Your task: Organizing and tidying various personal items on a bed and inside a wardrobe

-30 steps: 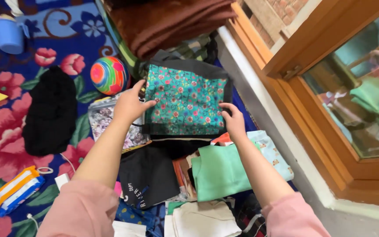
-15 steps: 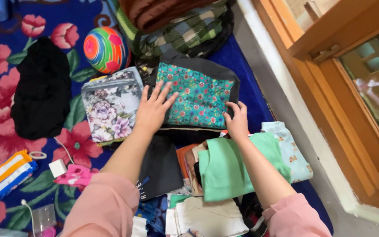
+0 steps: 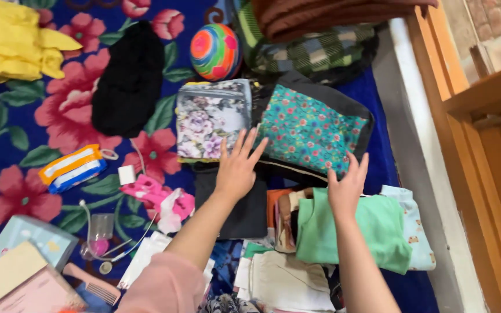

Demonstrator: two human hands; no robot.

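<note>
I see my left hand (image 3: 236, 171) spread flat, fingers (image 3: 249, 141) wide apart and gripping nothing, at the near edge of the teal floral folded cloth (image 3: 311, 130). My right hand (image 3: 346, 188) is just as open and empty, over the seam between that cloth and a green folded garment (image 3: 372, 229). The teal cloth lies on the flowered blue carpet (image 3: 7, 179), beside a grey floral pouch (image 3: 213, 119).

Both hands have let go of the folded teal floral cloth (image 3: 311, 130). The left hand (image 3: 238, 168) and right hand (image 3: 346, 188) now hover spread-fingered just below its near edge.
</note>
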